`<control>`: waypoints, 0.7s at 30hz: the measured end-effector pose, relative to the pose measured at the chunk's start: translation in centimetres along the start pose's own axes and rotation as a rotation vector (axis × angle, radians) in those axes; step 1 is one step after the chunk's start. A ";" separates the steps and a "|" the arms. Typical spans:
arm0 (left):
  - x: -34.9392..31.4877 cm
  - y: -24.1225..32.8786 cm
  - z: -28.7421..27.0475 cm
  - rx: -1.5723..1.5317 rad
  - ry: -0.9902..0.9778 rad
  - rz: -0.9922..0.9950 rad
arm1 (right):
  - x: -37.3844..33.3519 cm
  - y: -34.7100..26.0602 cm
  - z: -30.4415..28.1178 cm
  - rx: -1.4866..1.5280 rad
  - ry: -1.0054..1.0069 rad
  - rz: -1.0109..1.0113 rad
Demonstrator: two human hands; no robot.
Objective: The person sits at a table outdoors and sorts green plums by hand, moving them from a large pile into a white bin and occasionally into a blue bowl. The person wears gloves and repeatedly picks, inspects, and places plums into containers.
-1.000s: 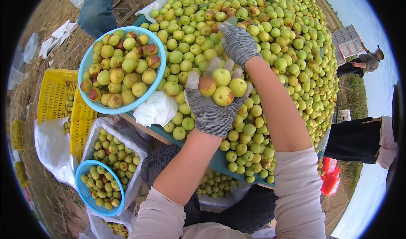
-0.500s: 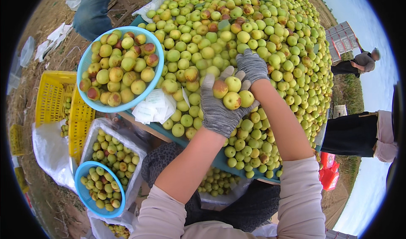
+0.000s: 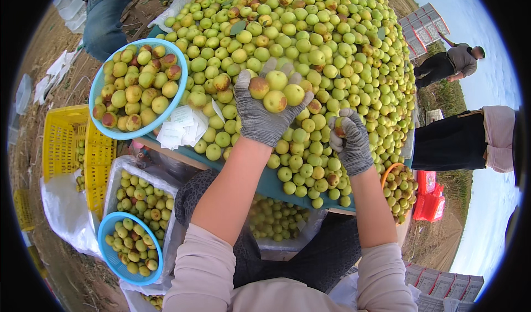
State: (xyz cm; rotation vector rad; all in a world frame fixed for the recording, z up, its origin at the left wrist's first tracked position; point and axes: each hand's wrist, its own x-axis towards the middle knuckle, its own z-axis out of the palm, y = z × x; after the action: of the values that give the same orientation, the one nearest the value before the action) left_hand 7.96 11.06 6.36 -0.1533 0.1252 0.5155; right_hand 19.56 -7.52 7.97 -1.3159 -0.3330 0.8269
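My left hand point(image 3: 261, 121), in a grey knit glove, is turned palm up and cradles several round jujubes point(image 3: 275, 101), green with one mostly brown. My right hand point(image 3: 354, 143), gloved alike, is closed around a single brownish-red jujube point(image 3: 339, 125) that shows between thumb and fingers. Both hands hover over a large heap of green jujubes point(image 3: 310, 30) on a table with a blue-green surface point(image 3: 271, 184). Left of the heap, a light blue round basket point(image 3: 184, 80) holds browner, red-patched jujubes. White paper slips point(image 3: 182, 125) lie beside it.
Yellow crates point(image 3: 66, 118), a plastic-lined crate point(image 3: 113, 187) and a smaller blue basket point(image 3: 103, 240) stand low at left. An orange-rimmed basket point(image 3: 394, 167) of jujubes sits at right, near red packages point(image 3: 430, 204). Other people point(image 3: 459, 60) stand at right and top left.
My right hand has drawn back from the heap toward me and to the right, now holding a brownish jujube. My left hand, still cradling jujubes, has shifted left and slightly up in view.
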 end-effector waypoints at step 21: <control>-17.3 2.2 0.2 -0.053 -0.036 -0.054 | -24.8 -1.9 8.9 0.393 0.148 -0.871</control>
State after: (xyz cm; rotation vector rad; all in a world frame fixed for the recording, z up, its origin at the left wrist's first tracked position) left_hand -8.02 4.69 9.06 -0.1982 0.0722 0.4676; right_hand -2.41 -18.53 17.76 -0.7341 -0.5379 0.0448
